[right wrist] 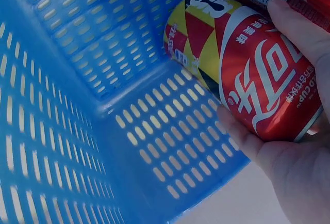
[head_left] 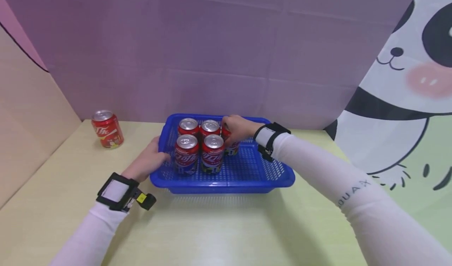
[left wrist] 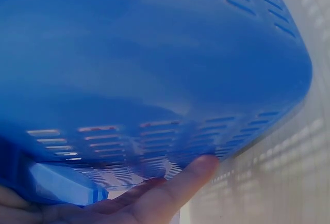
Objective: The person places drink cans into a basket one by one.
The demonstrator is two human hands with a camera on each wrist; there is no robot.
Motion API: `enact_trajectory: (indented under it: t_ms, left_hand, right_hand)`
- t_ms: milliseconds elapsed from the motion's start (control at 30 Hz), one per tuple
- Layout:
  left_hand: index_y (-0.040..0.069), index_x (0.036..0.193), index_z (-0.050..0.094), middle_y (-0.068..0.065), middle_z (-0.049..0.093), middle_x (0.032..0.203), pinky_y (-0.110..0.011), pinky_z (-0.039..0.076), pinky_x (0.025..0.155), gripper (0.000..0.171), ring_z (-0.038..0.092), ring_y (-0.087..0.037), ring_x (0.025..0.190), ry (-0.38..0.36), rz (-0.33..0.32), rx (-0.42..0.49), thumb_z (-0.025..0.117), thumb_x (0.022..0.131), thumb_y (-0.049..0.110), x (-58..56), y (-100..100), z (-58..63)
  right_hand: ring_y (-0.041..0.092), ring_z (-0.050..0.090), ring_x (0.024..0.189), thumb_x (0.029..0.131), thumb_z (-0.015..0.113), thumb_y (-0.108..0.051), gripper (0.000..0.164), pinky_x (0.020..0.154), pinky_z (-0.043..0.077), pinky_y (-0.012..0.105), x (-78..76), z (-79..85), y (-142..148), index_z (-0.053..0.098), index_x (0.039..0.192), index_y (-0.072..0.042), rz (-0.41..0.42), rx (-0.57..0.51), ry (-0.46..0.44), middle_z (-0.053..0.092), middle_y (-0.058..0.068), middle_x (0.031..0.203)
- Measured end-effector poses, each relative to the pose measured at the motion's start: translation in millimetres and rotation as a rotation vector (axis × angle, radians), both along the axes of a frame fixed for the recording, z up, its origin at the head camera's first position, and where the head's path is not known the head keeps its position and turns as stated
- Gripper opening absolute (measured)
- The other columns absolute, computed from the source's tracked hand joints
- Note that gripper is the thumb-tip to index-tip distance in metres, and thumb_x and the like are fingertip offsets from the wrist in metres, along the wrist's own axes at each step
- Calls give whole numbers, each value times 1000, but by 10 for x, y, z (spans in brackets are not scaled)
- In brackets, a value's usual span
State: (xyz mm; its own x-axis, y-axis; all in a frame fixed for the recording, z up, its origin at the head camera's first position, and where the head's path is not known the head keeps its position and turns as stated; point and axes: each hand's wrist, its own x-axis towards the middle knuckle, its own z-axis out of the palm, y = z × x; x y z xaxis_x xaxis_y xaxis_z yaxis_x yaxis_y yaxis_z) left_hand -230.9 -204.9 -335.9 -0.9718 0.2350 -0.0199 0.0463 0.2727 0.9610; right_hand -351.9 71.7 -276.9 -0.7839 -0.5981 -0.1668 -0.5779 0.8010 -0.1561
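A blue plastic basket (head_left: 226,184) with slotted walls stands on the table, several red soda cans upright in its left half. My left hand (head_left: 146,162) grips the basket's left rim, thumb on top; the left wrist view has its fingers (left wrist: 178,185) against the slotted outer wall. Inside the basket, my right hand (head_left: 241,128) holds another red soda can (right wrist: 263,74) by its upper part, just right of the back-row can (head_left: 210,127). The hand hides most of this can in the head view. Two front cans (head_left: 186,156) stand side by side nearer me.
One more red soda can (head_left: 107,129) stands on the table, left of the basket and near the back. A purple cloth wall (head_left: 219,62) rises behind the basket, and a panda-print sheet (head_left: 399,109) hangs at the right. Pale table surface (head_left: 212,230) lies in front.
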Motion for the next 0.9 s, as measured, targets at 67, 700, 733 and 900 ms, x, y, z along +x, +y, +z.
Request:
enact_trajectory:
  t_ms: [67,700,733,900]
  left_hand:
    - [-8,152,7,-34,24,150,-66,28,105,77,31,-49,133,1,2,2,47,86,-8,1,1,2]
    - [-9,151,9,-34,27,148,-66,30,104,77,34,-49,131,16,-10,26,48,85,-9,3,-67,14]
    - [-9,151,9,-34,27,148,-66,30,104,77,35,-49,131,17,-11,27,48,85,-9,3,-78,15]
    - [-9,151,12,-34,31,146,-65,32,103,76,37,-48,129,26,-10,35,48,84,-9,10,-141,17]
  right_hand:
    - [24,52,104,70,89,-25,65,85,49,36,12,36,8,56,121,-1,-1,6,0,57,10,110]
    - [38,57,108,95,63,-39,54,90,47,53,495,1143,1042,59,122,7,-262,-159,126,62,25,117]
    - [38,57,107,95,61,-43,56,89,48,53,532,1092,1122,59,123,6,-300,-166,111,62,25,117]
    - [33,62,91,96,57,-50,62,76,56,45,618,701,1426,56,125,6,-447,-335,-86,64,22,105]
